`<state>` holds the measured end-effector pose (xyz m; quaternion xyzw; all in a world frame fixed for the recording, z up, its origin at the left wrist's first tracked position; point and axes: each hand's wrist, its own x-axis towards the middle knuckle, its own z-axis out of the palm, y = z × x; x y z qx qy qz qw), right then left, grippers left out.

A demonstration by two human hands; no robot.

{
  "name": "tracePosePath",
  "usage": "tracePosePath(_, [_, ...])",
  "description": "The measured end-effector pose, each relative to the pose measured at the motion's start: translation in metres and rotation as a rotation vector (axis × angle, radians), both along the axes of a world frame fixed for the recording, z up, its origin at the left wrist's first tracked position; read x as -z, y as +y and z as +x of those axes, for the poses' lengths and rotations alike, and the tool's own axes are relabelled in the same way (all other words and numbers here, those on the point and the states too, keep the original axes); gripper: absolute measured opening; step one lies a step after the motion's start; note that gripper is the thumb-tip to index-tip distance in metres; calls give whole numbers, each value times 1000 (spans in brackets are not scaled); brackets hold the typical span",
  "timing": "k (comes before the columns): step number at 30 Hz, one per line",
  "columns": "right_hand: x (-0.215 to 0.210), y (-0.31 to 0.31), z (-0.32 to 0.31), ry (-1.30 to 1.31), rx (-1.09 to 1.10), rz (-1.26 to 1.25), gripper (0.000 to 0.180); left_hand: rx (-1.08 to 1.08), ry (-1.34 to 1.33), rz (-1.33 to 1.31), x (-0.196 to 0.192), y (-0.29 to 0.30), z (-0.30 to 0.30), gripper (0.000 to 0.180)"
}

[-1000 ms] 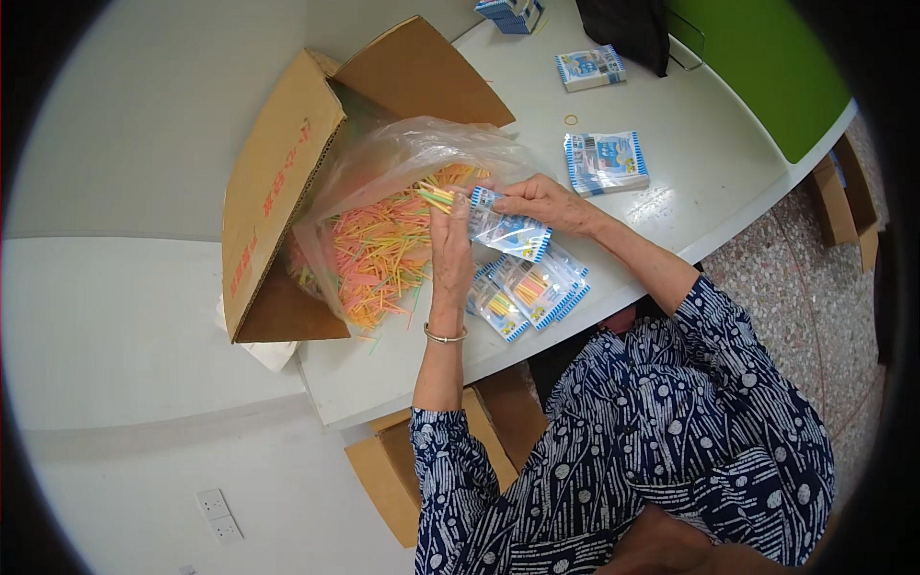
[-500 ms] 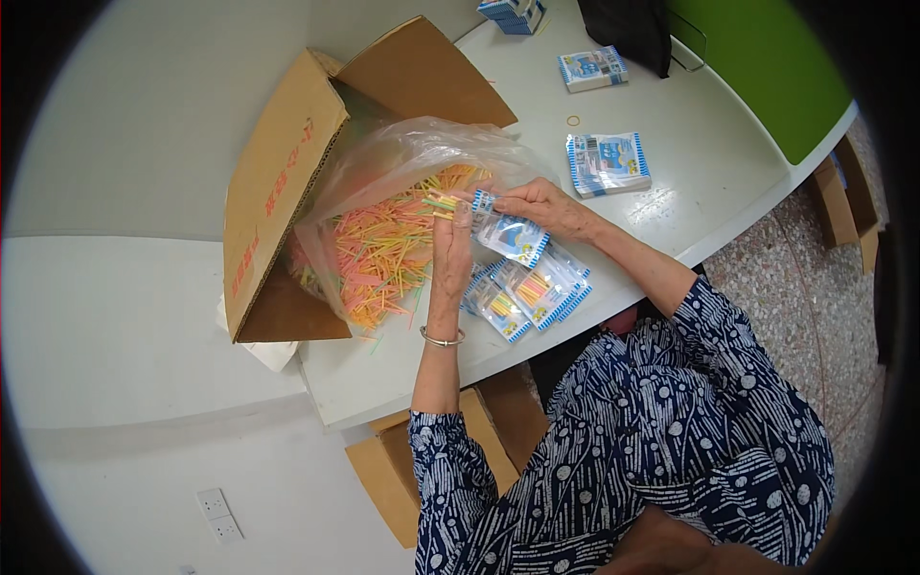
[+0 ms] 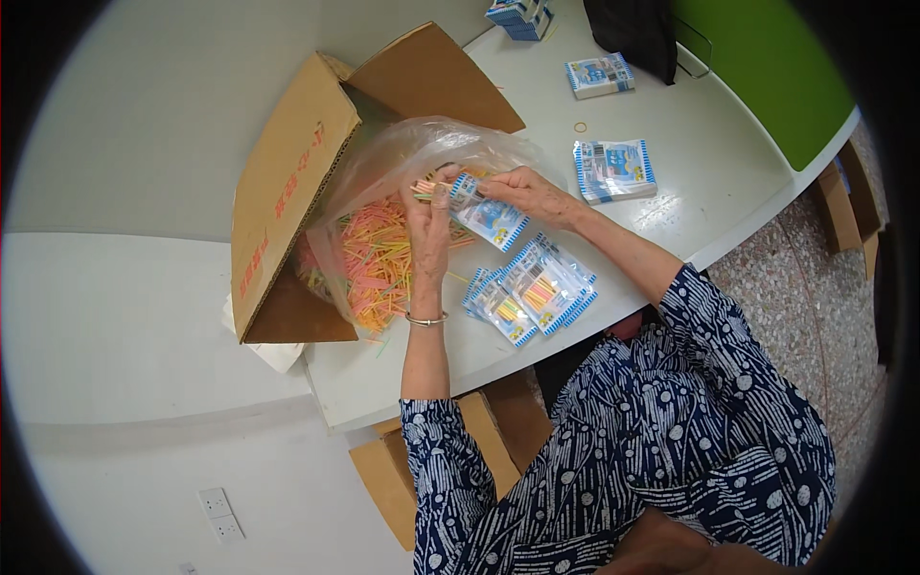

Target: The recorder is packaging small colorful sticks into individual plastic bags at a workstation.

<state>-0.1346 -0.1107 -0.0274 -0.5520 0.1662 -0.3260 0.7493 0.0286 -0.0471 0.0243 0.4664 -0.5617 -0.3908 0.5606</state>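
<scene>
My left hand (image 3: 428, 235), with a bangle at the wrist, is closed around a small bunch of thin pastel sticks (image 3: 422, 189). Between the fingers of my right hand (image 3: 530, 196) is the edge of a blue-and-white clear packet (image 3: 498, 223), whose upper end meets the sticks at my left fingertips. Whether any stick is inside that packet I cannot tell. Many loose pastel sticks (image 3: 377, 259) lie in a clear plastic bag (image 3: 436, 137) spilling from a tipped cardboard box (image 3: 295, 177). Packets with sticks in them (image 3: 543, 286) lie overlapping on the table below my hands.
On the white table (image 3: 695, 187), stacks of flat packets (image 3: 618, 172) lie to the right and farther back, near a rubber band (image 3: 580, 126). A black bag (image 3: 632, 36) hangs at the far edge beside a green panel (image 3: 767, 77). An open carton (image 3: 470, 441) stands below the table.
Both hands have shifted left, bringing the sticks and the packet closer to the box. The packet's upper end is now nearer the sticks' ends. The pile of filled packets stays put.
</scene>
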Motion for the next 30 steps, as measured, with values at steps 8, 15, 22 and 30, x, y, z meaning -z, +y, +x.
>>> tracePosePath(8, [10, -5, 7, -96, 19, -19, 37, -28, -692, 32, 0, -2, 11, 42])
tracePosePath(15, [-1, 0, 9, -94, 71, 14, 44, -95, -543, 7, 4, -2, 8, 34])
tracePosePath(22, [4, -1, -9, 150, -73, -23, 44, -22, -74, 118, -4, -5, -6, 31])
tracePosePath(30, [-11, 11, -19, 156, -163, 21, 27, 46, -140, 151, -20, 5, -16, 34])
